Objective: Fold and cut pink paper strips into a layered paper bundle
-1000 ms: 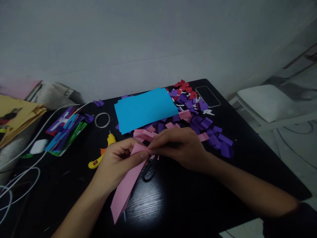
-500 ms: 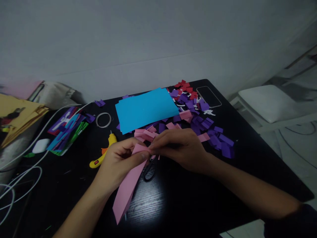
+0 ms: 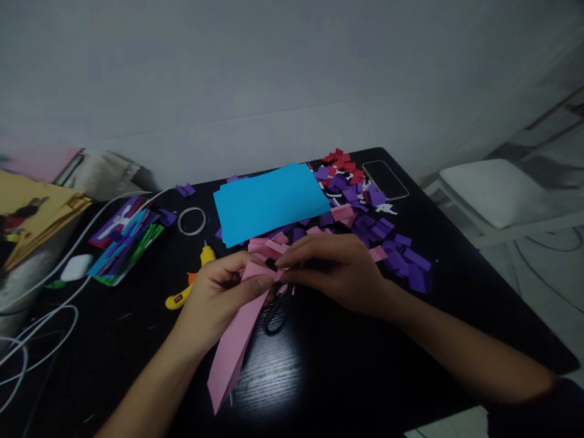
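Note:
My left hand (image 3: 223, 298) pinches a folded strip of pink paper (image 3: 232, 359) between thumb and fingers, its long end slanting down toward the front of the table. At the strip's upper end, the fingertips of my right hand (image 3: 331, 271) are pinched together on the paper's edge. Partly hidden beneath both hands lie scissors with a black handle (image 3: 274, 319). Small pink paper pieces (image 3: 267, 246) are heaped just beyond my fingers. Behind them rests a stack of blue paper sheets (image 3: 271, 201).
Left of my left hand lie a yellow glue gun (image 3: 179, 298) and a roll of tape (image 3: 191, 221). Coloured paper scraps (image 3: 128, 237), a white earphone case (image 3: 76, 267) and white cables (image 3: 68, 307) are farther left. Purple pieces (image 3: 401, 255), red pieces (image 3: 340, 159) and a phone (image 3: 385, 178) lie right.
The right fingertips have shifted slightly right at the strip's upper end. My left hand and the pink strip have hardly moved.

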`<state>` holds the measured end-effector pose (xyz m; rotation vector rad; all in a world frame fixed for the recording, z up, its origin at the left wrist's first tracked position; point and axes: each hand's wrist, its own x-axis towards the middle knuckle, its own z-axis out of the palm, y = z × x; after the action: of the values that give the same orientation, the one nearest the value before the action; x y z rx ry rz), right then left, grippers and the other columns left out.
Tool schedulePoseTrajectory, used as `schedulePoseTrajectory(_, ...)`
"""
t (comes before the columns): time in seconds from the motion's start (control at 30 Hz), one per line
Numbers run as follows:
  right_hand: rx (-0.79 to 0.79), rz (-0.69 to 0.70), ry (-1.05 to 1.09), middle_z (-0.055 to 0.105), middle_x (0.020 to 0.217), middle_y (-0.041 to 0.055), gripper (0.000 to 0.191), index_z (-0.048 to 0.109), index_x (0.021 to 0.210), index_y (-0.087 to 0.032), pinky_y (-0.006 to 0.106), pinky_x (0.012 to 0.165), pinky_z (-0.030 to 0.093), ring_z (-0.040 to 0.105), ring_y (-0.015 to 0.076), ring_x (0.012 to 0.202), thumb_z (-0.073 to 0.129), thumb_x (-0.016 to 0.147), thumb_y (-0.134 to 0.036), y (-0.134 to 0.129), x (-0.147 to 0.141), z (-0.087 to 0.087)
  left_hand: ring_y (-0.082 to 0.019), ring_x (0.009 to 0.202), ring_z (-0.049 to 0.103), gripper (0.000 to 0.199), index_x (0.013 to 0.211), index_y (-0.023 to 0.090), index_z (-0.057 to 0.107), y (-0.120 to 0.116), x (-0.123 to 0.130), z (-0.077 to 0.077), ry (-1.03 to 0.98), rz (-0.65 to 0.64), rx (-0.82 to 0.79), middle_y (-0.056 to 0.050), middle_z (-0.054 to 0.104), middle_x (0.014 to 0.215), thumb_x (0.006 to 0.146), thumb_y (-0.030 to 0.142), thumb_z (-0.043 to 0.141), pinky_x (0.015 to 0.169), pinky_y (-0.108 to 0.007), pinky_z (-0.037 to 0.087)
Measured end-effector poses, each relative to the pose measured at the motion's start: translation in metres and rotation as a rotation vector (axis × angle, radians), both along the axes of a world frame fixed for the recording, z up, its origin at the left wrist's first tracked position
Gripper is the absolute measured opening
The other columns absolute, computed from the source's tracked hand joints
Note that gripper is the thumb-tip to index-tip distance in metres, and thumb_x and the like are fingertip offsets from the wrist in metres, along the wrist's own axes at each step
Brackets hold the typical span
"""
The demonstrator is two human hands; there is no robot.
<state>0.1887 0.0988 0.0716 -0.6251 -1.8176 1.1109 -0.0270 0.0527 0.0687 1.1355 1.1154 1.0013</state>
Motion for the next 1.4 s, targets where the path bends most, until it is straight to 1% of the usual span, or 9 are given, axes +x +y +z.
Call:
schedulePoseTrajectory(0.2,0.071,0.031,0.050,0.080,0.098,0.0048,0.016,0.081,0.102,-0.021,0.030,0.081,0.063,0.077,0.0174,0.089,0.079,0.088,-0.014,0.000,-0.002,-0.009,-0.013,0.063,0.065,0.007,0.090,0.022,0.078,-0.001,0.000,-0.003,-0.022,-0.009,-0.022,0.000,0.075,0.075,0.085,0.026,0.081,0.059,-0.022,0.048)
schedulePoseTrajectory(0.4,0.046,0.045,0.045,0.081,0.096,0.0040,0.013,0.081,0.100,-0.023,0.031,0.082,0.065,0.078,0.0181,0.090,0.079,0.089,-0.016,-0.001,-0.001,-0.010,-0.013,0.063,0.064,0.011,0.093,0.021,0.079,0.000,-0.002,-0.005,-0.005,-0.037,-0.021,-0.001,0.074,0.073,0.085,0.028,0.081,0.061,-0.023,0.049)
schedulePoseTrajectory(0.57,0.031,0.094,0.043,0.081,0.096,0.0048,0.013,0.081,0.099,-0.021,0.030,0.082,0.064,0.078,0.0182,0.090,0.079,0.088,-0.015,0.001,0.001,-0.009,-0.015,0.080,0.067,0.007,0.088,0.021,0.081,0.003,-0.001,0.001,0.035,-0.063,0.048,-0.002,0.075,0.084,0.083,0.025,0.083,0.074,-0.023,0.053)
schedulePoseTrajectory(0.73,0.007,0.099,0.021,0.081,0.096,0.0038,0.010,0.081,0.098,-0.023,0.031,0.082,0.064,0.077,0.0180,0.090,0.079,0.089,-0.017,0.002,0.001,-0.007,-0.016,0.076,0.068,0.005,0.086,0.021,0.082,0.004,0.003,0.007,0.057,-0.049,0.060,-0.003,0.076,0.081,0.082,0.022,0.082,0.070,-0.024,0.054)
schedulePoseTrajectory(0.87,-0.076,0.065,0.005,0.081,0.093,0.0031,0.008,0.080,0.096,-0.022,0.028,0.079,0.062,0.076,0.0167,0.086,0.080,0.088,-0.020,0.000,-0.001,-0.003,-0.015,0.073,0.068,0.005,0.087,0.022,0.083,0.003,0.003,0.009,0.073,-0.009,0.087,-0.003,0.077,0.080,0.082,0.022,0.082,0.067,-0.023,0.054)
schedulePoseTrajectory(1.03,-0.285,0.055,-0.014,0.078,0.087,0.0024,0.009,0.079,0.094,-0.019,0.024,0.070,0.058,0.073,0.0145,0.078,0.081,0.087,-0.025,-0.005,-0.004,0.002,-0.011,0.065,0.065,0.002,0.083,0.023,0.081,0.000,0.002,0.010,0.147,0.067,0.128,0.000,0.074,0.074,0.082,0.022,0.082,0.059,-0.018,0.050)
schedulePoseTrajectory(1.13,-0.391,0.050,0.014,0.075,0.084,0.0026,0.013,0.077,0.090,-0.017,0.024,0.067,0.056,0.070,0.0134,0.074,0.081,0.087,-0.029,-0.009,-0.006,0.002,-0.012,0.069,0.066,0.004,0.086,0.024,0.081,-0.004,0.002,0.010,0.202,0.075,0.175,0.000,0.075,0.077,0.083,0.022,0.082,0.062,-0.019,0.051)
schedulePoseTrajectory(1.27,-0.435,0.047,0.049,0.073,0.082,0.0025,0.015,0.074,0.089,-0.016,0.024,0.064,0.054,0.067,0.0129,0.072,0.079,0.088,-0.030,-0.012,-0.008,0.001,-0.013,0.070,0.067,0.005,0.089,0.025,0.080,-0.007,0.004,0.009,0.268,0.083,0.236,0.000,0.076,0.080,0.084,0.022,0.081,0.064,-0.021,0.052)
schedulePoseTrajectory(1.4,-0.447,0.053,0.044,0.071,0.082,0.0020,0.010,0.072,0.091,-0.016,0.024,0.065,0.054,0.066,0.0128,0.072,0.077,0.088,-0.025,-0.013,-0.008,0.002,-0.012,0.068,0.065,0.005,0.089,0.024,0.080,-0.006,0.005,0.008,0.310,0.085,0.247,0.001,0.074,0.079,0.084,0.023,0.081,0.062,-0.021,0.051)
